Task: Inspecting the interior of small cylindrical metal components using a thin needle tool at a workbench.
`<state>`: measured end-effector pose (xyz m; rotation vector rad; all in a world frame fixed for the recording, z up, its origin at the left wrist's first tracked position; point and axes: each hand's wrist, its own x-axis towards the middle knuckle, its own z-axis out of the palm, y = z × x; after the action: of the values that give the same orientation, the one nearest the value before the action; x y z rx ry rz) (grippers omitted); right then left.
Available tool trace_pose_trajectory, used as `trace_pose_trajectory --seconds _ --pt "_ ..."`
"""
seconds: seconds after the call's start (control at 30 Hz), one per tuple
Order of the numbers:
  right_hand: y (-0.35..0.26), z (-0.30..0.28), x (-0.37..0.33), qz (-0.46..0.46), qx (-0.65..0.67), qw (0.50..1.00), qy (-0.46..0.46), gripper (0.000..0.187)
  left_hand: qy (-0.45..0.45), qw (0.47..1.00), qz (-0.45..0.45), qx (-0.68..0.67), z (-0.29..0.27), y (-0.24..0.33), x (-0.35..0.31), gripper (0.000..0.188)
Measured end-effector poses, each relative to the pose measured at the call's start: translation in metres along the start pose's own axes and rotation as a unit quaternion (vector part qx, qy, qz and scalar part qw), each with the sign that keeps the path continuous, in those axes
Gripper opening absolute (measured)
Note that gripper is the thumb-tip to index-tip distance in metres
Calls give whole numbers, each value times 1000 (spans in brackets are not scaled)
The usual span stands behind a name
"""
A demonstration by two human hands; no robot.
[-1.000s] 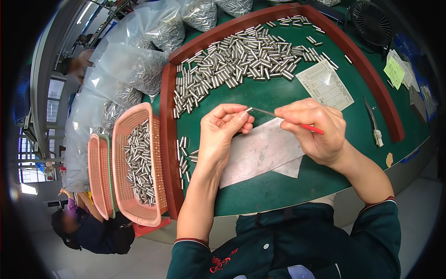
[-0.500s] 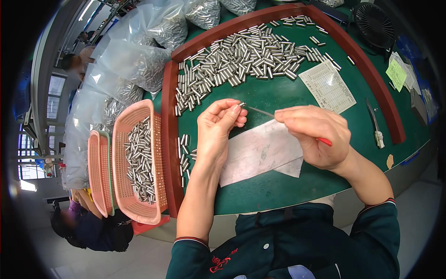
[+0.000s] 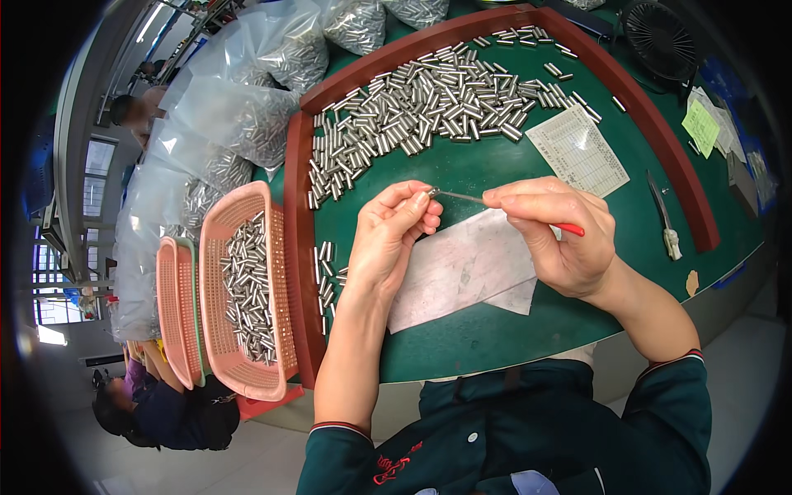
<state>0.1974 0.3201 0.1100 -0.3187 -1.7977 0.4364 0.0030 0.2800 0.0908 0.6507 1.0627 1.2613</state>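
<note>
Between the thumb and fingertips of my left hand is a small metal cylinder, mostly covered by the fingers. My right hand grips a thin metal rod tool with a red handle end; it looks like a needle file, though its exact kind is unclear. The tool's tip meets the end of the cylinder. Beneath both hands lies a stained white cloth or paper sheet on the green tabletop. Beyond them spreads a large pile of short metal cylinders.
A dark red wooden rim borders the table. Left of it stand a pink basket of cylinders and a narrower pink basket, with filled plastic bags behind. A printed card, a knife-like tool and a black fan are right.
The tool's tip has come to the cylinder's end, where a small gap showed before. My right hand has shifted slightly left, and my left hand slightly right.
</note>
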Motion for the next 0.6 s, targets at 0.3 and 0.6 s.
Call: trace_pose_trajectory --seconds 0.3,0.6 --pt "3 -3 1 -43 -10 998 47 20 10 1000 2 25 -1 0 0 11" --pt "3 2 -3 89 70 990 81 16 -4 1000 -1 16 1 0 -1 11"
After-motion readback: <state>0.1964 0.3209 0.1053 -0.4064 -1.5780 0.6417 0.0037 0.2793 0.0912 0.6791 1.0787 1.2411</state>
